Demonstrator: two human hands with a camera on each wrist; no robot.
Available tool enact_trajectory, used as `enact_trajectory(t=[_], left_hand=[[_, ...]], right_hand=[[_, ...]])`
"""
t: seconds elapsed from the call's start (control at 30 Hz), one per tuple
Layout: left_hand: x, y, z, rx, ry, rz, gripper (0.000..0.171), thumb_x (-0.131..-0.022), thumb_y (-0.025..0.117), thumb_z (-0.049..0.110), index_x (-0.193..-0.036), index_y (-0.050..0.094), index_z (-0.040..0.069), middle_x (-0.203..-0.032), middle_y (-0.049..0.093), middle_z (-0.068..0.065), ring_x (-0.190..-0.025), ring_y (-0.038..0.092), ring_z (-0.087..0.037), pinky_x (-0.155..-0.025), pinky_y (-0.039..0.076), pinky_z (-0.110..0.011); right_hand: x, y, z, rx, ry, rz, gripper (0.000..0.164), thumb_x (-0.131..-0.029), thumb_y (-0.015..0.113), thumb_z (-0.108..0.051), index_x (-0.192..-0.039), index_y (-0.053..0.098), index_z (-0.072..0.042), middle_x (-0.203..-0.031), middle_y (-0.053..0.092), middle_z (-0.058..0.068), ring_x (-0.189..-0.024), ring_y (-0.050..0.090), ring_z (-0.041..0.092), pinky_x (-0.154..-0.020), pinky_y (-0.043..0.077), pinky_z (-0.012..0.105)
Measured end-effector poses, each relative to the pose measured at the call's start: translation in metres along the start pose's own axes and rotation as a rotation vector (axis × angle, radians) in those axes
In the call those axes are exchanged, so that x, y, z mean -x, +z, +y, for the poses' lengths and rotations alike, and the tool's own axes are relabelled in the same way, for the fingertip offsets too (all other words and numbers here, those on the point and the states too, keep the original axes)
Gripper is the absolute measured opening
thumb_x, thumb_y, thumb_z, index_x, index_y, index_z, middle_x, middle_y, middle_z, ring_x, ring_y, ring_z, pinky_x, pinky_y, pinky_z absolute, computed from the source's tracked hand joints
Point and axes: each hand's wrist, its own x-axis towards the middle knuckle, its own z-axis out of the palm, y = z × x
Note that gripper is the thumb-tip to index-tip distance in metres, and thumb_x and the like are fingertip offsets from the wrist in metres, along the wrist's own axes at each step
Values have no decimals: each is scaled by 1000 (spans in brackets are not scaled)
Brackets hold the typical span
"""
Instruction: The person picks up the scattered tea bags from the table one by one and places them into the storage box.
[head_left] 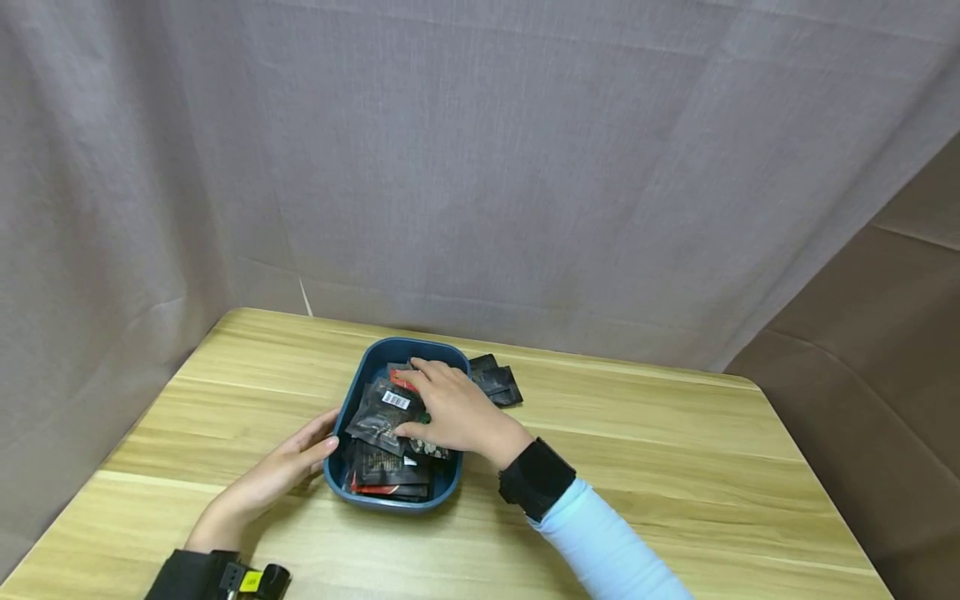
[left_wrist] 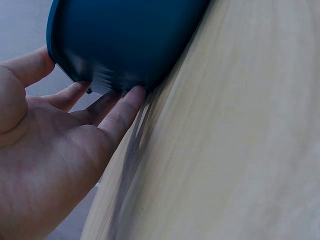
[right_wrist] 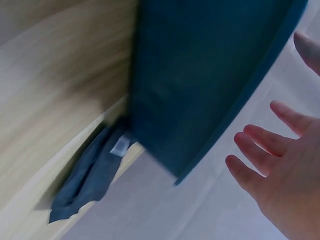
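Observation:
A deep blue plastic bin [head_left: 343, 483] with rounded corners stands on the table. Inside lie several black sachets [head_left: 392, 467], some with red parts, and one shows a white barcode label. My left hand [head_left: 288, 462] is at the bin's left side; in the left wrist view its fingertips [left_wrist: 134, 95] touch the outer wall, with the thumb at the rim. Over the sachets hovers my right hand [head_left: 457, 408], palm down with fingers spread. From the right wrist camera, those fingers [right_wrist: 260, 155] appear above the rim, holding nothing visible.
Just past the bin's far right corner, a few black sachets [head_left: 498, 383] lie loose on the wooden table [head_left: 637, 467]. Grey cloth [head_left: 525, 167] hangs behind the table's far edge, and brown cloth [head_left: 870, 358] covers the right side.

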Motion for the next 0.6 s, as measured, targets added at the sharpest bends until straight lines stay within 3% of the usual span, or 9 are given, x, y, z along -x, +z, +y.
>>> enact_trajectory(t=[0.3, 0.6], left_hand=[[0, -1, -2, 6, 7, 5, 64, -107, 43, 20, -155, 10, -6, -159, 10, -33, -143, 17, -47, -105, 39, -28], [1, -1, -2, 16, 18, 5, 64, -107, 42, 19, -155, 10, -6, -159, 9, -33, -143, 16, -47, -99, 40, -18]], right_hand=[[5, 1, 33, -98, 106, 44, 76, -92, 64, -54, -152, 39, -15, -158, 31, 15, -143, 32, 33, -114, 29, 52], [7, -6, 62, -170, 150, 63, 75, -94, 63, -52, -151, 39, -9, -156, 35, 17, -142, 33, 34, -115, 28, 50]])
